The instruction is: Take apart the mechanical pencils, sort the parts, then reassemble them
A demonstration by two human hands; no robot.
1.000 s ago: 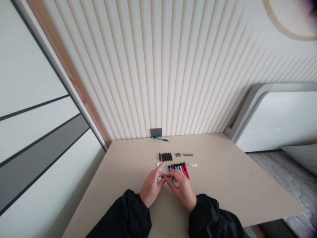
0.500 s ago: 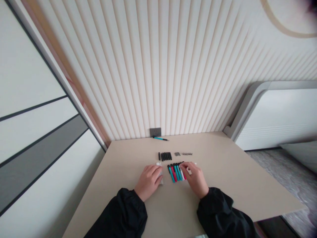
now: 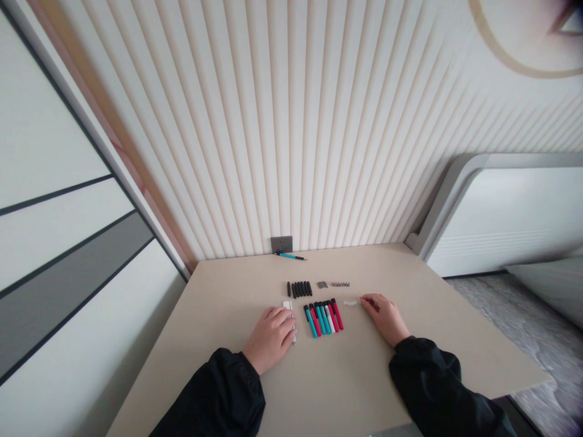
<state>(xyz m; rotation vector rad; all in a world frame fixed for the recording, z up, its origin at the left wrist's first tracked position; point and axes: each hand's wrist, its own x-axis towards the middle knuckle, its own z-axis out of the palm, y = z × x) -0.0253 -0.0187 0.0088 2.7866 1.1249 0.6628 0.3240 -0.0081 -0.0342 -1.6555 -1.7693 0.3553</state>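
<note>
My left hand [image 3: 273,335] lies over a bundle of thin white sticks, like pen refills [image 3: 287,304]; its fingers rest across them and hide most of their length. Between my hands, a row of pen barrels [image 3: 324,318] in teal, red and white, with black ends, lies side by side. To the right of the barrels is a short row of small whitish clear pieces [image 3: 350,303]. My right hand [image 3: 383,315] is at the right end of that row, thumb and forefinger together at the tip. Whether a small piece is between them is hidden.
Behind the barrels lie several black tubes [image 3: 299,289], a small patch of grey metal bits [image 3: 322,284] and a row of small springlike pieces [image 3: 340,284]. A teal and black pen [image 3: 291,256] lies at the wall below a socket [image 3: 281,244]. The table [image 3: 437,340] ends beside a bed.
My right hand has moved right, off the pen barrels to the small whitish pieces, uncovering the right end of the barrel row. My left hand stays over the white sticks. The view has shifted slightly.
</note>
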